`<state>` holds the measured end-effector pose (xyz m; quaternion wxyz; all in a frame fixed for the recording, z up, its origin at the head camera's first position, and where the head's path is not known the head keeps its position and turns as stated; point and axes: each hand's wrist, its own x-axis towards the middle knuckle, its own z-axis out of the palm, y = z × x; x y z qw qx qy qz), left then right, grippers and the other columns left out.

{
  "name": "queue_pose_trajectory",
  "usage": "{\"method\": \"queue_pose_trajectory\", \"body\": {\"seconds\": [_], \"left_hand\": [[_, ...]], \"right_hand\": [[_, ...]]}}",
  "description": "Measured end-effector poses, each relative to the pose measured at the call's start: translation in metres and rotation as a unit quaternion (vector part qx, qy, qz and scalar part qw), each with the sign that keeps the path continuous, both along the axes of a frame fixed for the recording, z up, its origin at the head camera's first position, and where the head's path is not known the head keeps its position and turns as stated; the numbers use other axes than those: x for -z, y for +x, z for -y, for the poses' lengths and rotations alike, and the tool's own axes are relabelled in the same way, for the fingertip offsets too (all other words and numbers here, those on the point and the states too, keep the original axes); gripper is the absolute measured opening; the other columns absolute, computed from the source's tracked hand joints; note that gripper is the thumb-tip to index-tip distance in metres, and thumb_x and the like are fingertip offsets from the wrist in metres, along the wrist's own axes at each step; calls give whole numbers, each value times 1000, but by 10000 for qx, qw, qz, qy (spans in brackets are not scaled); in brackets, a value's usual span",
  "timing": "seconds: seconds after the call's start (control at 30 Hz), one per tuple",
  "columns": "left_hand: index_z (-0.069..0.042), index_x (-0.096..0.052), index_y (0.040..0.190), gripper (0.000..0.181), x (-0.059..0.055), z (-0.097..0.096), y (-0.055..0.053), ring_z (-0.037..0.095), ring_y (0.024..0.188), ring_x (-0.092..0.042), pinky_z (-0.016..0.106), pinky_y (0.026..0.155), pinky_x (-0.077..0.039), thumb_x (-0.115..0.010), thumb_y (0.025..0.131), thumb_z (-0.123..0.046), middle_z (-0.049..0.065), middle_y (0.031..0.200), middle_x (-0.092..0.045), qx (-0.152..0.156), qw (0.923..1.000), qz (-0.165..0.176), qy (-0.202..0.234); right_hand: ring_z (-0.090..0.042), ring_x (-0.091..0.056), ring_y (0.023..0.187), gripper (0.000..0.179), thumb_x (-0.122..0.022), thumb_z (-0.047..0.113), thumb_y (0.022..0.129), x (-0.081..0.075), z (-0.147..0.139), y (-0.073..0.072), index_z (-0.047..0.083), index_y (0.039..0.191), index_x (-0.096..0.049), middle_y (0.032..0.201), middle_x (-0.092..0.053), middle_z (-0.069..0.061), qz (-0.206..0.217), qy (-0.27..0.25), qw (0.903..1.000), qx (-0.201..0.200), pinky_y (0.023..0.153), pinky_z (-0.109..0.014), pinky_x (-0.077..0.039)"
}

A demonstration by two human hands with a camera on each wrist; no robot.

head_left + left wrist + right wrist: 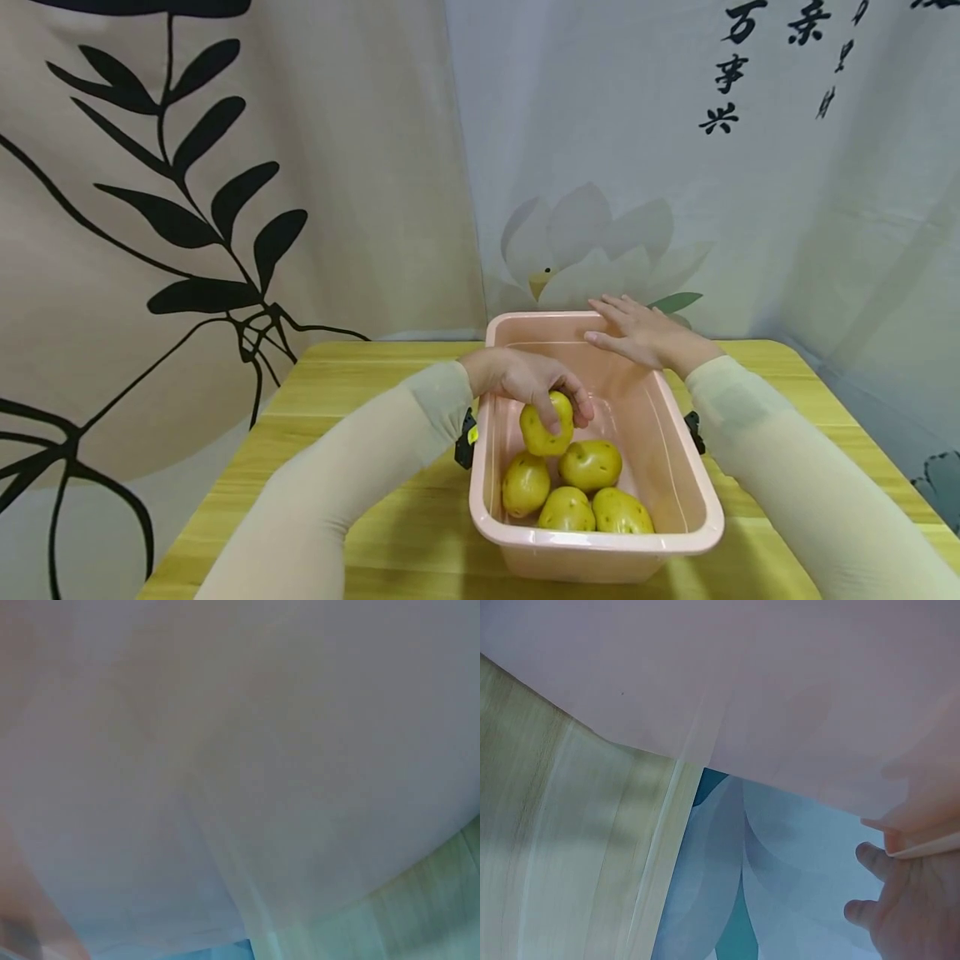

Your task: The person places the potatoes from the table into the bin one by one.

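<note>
A pink plastic basin [596, 542] stands on the wooden table in the head view. My left hand [525, 379] reaches in over its left rim and grips a yellow potato [542, 433] between thumb and fingers. Below that potato, several more lie in the near half of the basin, among them one at the left [526, 485] and one at the right [622, 511]. At the far right corner my right hand [637, 333] rests on the rim, fingers fairly straight. The right wrist view shows that hand [915, 907] against the rim; the left wrist view is mostly basin wall [262, 750].
The wooden table [390, 500] reaches back to a printed cloth curtain [375, 167] with dark leaves and writing. Small black devices sit at the basin's left side [466, 440] and right side [694, 432], under the wrists.
</note>
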<state>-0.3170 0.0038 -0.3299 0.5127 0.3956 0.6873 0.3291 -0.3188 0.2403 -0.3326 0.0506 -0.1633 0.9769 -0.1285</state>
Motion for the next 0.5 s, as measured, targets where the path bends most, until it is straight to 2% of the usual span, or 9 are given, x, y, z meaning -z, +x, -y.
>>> {"method": "queue_pose_trajectory", "body": {"seconds": [0.13, 0.27, 0.4, 0.5], "left_hand": [[-1, -60, 120, 46, -1, 1, 0, 16, 105, -57, 26, 95, -47, -74, 77, 4, 15, 121, -60, 25, 10000, -77, -6], [3, -56, 126, 50, -1, 1, -1, 19, 112, -55, 26, 97, -45, -71, 79, 8, 18, 128, -56, 35, 10000, 33, 88], [5, -50, 132, 55, 1, 0, -1, 27, 124, -50, 33, 104, -41, -66, 81, 13, 14, 129, -57, -13, 9994, 257, 211], [4, -49, 134, 56, 1, 0, -1, 28, 126, -49, 36, 105, -40, -64, 81, 14, 12, 129, -57, -60, 9993, 303, 223]], "right_hand": [[-39, -4, 145, 84, -32, 73, 90, -1, 1, 0, 20, 155, -17, 160, -12, -12, -43, -37, 10000, 12, 110, -65, -5], [-40, -4, 145, 84, -32, 72, 91, -1, 2, 0, 20, 155, -17, 160, -12, -12, -40, -45, 10000, -13, 110, -65, -6], [-41, -5, 144, 83, -31, 70, 92, -2, 2, 0, 18, 155, -17, 160, -12, -13, -52, -24, 10000, -75, 110, -65, -8], [-41, -6, 144, 82, -31, 70, 93, -2, 2, 1, 18, 155, -17, 159, -12, -14, -72, -12, 9999, -103, 110, -65, -8]]}}
